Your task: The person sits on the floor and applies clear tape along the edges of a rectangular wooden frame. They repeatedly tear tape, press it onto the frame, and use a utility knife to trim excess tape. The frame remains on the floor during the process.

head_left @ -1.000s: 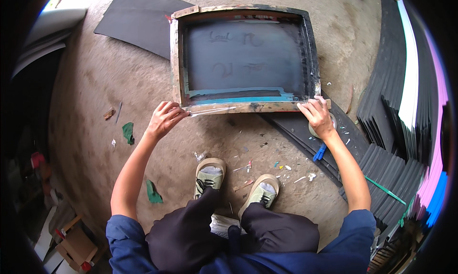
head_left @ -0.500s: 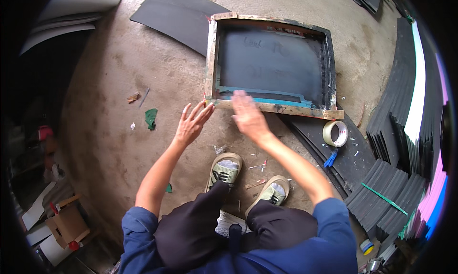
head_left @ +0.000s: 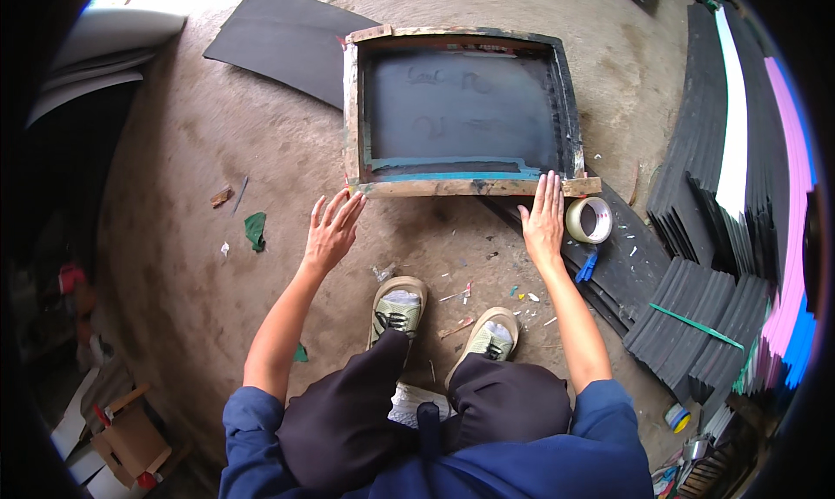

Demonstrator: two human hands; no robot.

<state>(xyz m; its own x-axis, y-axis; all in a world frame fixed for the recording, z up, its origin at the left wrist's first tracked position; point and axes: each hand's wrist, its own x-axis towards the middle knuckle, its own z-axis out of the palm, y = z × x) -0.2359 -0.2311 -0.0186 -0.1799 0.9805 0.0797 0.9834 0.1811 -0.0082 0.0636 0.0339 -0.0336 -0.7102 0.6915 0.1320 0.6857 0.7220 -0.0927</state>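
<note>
Ahead of our pale green lace-up shoes (head_left: 400, 310), above the brown concrete floor (head_left: 178, 212), we had a rectangular paint-stained wooden frame (head_left: 461, 188) around a smooth dark grey panel (head_left: 461, 108) with faint markings and a turquoise smear along its near edge. Its near side cast a shadow beneath it, so we judged that it was raised, though we could not see what bore it. We held our left hand (head_left: 330, 234) at the near left corner, its fingers parted and nearly straight, the tips at the wood and gripping nothing that we could see. Our right hand (head_left: 544, 227) lay palm down at the right part of the near rail, its fingers extended side by side on the wood, the thumb apart, with nothing in its grasp. So flat a hand, we thought, suited pressing or smoothing along the rail better than lifting, while the left one seemed placed to steady the corner. Just beside our right hand, a cream ring-shaped roll of tape (head_left: 575, 224) sat on the flat black sheets (head_left: 626, 269), perhaps to be within easy reach, with a small bright blue object (head_left: 586, 267) near it. Beyond the frame's far left corner, a broad dark grey sheet (head_left: 278, 43) lay on the floor.
</note>
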